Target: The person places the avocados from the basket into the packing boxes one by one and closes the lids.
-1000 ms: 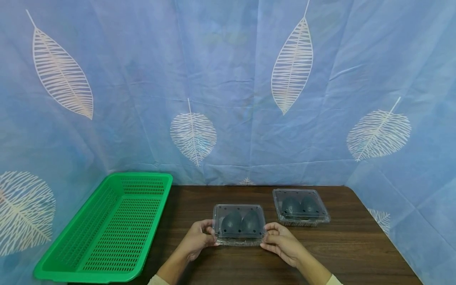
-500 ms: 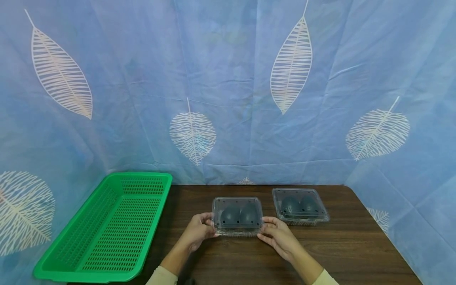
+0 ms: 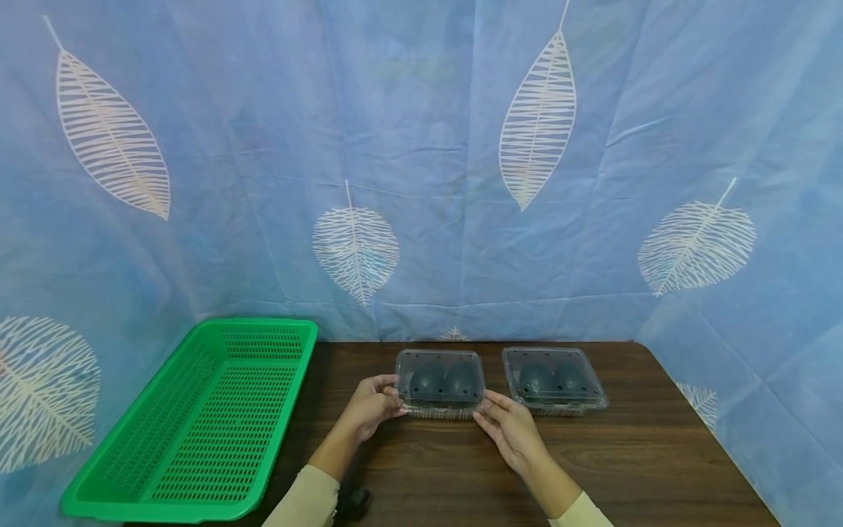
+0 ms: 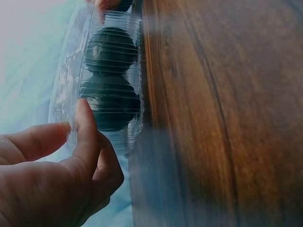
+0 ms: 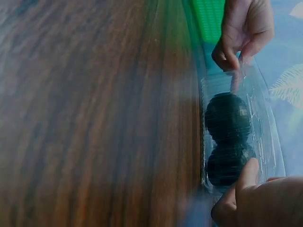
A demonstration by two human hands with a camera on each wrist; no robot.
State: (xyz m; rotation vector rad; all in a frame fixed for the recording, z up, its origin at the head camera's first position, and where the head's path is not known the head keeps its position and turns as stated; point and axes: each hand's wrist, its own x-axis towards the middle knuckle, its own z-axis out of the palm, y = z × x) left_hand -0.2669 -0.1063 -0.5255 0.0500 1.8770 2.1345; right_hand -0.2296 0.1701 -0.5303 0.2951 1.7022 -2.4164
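Observation:
A clear plastic clamshell box [image 3: 440,399] with two dark, oval fruits that look like avocados [image 4: 109,101] is held between both hands in the middle of the table. My left hand [image 3: 369,407] pinches its left end, thumb toward me. At the right end, my right hand [image 3: 514,428] grips the box between thumb and fingers. The lid is closed and has small holes. Just to its right stands a second clamshell box [image 3: 555,404], also closed, with two similar dark fruits inside. Whether the held box touches the table, I cannot tell.
A large green plastic basket [image 3: 270,439] with slotted walls stands at the left of the brown wooden table [image 3: 658,454]. Behind the table hangs a blue cloth [image 3: 428,256] with white leaf patterns. A small black object [image 3: 356,501] shows beside the left sleeve.
Both hands have moved the held clamshell box away from me toward the table's back edge, so it is now level with the second box. The basket and second box have stayed put.

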